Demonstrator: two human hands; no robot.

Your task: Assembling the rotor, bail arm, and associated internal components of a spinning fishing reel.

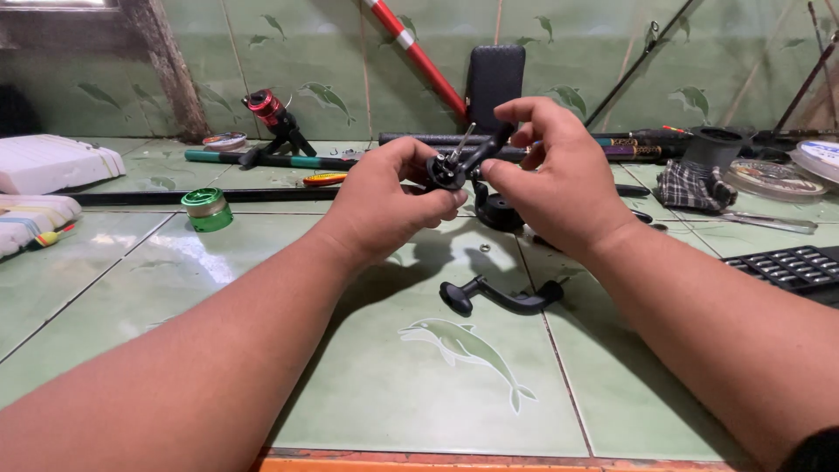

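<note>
Both my hands hold a small black fishing reel body (pixel 456 163) up over the green tiled floor. My left hand (pixel 384 203) grips it from the left side. My right hand (pixel 551 179) pinches its right side with thumb and fingers, near a thin metal shaft that sticks up. Below the hands a black reel handle (pixel 500 298) lies on the tile. A black round reel part (pixel 498 210) sits just behind it, partly hidden by my right hand. A tiny metal washer (pixel 484 248) lies between them.
A green round tin (pixel 207 209) stands at left, near white foam boxes (pixel 48 163). Fishing rods (pixel 262 160), a red-topped reel (pixel 265 107) and a red-white pole (pixel 419 57) lie at the back. At right are a checked cloth (pixel 693 184), line spools (pixel 769 178) and a black keypad (pixel 791 269).
</note>
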